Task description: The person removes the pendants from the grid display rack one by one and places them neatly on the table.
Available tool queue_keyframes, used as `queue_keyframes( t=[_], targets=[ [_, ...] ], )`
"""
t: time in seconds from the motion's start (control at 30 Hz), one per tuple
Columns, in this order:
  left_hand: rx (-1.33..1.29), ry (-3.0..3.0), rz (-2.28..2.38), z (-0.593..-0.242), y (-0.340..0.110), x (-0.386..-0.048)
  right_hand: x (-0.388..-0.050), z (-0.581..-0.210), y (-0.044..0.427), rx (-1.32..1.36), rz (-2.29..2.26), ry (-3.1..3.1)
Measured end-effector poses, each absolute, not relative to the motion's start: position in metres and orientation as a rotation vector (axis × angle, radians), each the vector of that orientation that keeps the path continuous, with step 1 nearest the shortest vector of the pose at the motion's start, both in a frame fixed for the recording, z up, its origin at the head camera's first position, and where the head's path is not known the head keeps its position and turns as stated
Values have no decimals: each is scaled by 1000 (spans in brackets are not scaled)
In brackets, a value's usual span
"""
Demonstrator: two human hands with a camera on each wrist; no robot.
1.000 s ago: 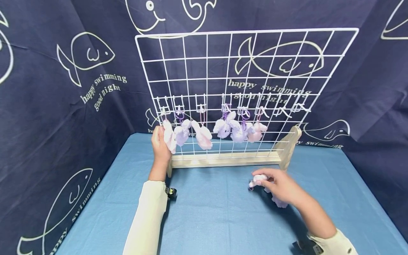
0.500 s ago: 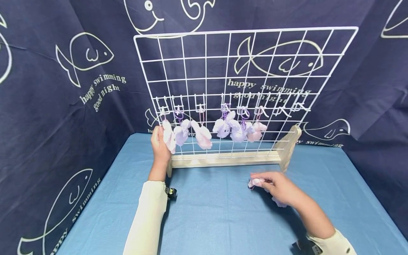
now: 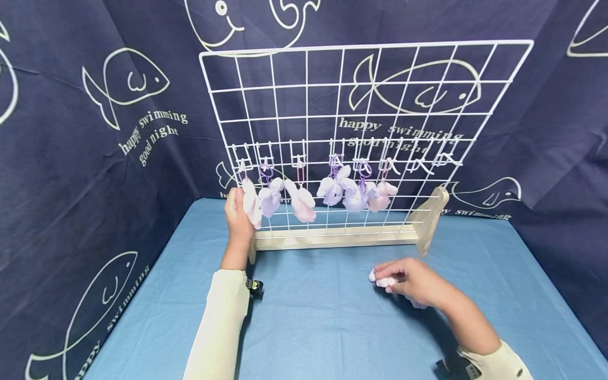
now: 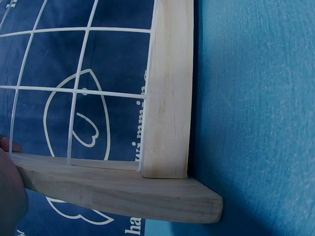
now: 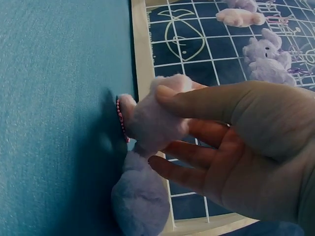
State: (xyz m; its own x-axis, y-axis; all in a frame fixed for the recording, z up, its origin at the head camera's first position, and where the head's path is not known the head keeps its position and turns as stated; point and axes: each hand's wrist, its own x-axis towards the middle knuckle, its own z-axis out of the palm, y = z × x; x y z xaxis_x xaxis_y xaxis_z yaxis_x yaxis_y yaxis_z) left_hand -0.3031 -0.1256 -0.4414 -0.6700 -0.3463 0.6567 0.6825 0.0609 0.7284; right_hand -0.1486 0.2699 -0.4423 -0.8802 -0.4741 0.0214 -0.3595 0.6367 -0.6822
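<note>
My left hand [image 3: 239, 219] grips the left wooden side [image 4: 118, 191] of a white wire grid rack [image 3: 325, 84]; most of that hand is cut off in the left wrist view. Beside its fingers hangs a pale pink plush keychain [image 3: 253, 205]. Low over the table, my right hand [image 3: 413, 279] pinches a small pale pinkish plush keychain [image 5: 160, 115] between thumb and fingers. Its pink bead chain [image 5: 121, 120] shows at the end away from the palm. Another plush, purple [image 5: 140, 201], lies on the table close under the right hand, largely hidden in the head view.
Several plush keychains hang from white hooks, among them a pink one [image 3: 303, 203] and a purple one [image 3: 332, 191]. White hooks [image 3: 420, 166] at the right bear nothing. A wooden base bar [image 3: 332, 237] runs along the rack's foot on the blue cloth [image 3: 309, 316].
My right hand has dipped slightly, and the pinched plush has turned in its fingers. The left hand keeps its place on the rack.
</note>
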Motion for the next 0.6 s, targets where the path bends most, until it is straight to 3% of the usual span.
queue_keyframes(
  t=[0.6],
  targets=[
    [-345, -1584, -1703, -441, -126, -303, -146, -439, 274, -803, -850, 2666]
  ],
)
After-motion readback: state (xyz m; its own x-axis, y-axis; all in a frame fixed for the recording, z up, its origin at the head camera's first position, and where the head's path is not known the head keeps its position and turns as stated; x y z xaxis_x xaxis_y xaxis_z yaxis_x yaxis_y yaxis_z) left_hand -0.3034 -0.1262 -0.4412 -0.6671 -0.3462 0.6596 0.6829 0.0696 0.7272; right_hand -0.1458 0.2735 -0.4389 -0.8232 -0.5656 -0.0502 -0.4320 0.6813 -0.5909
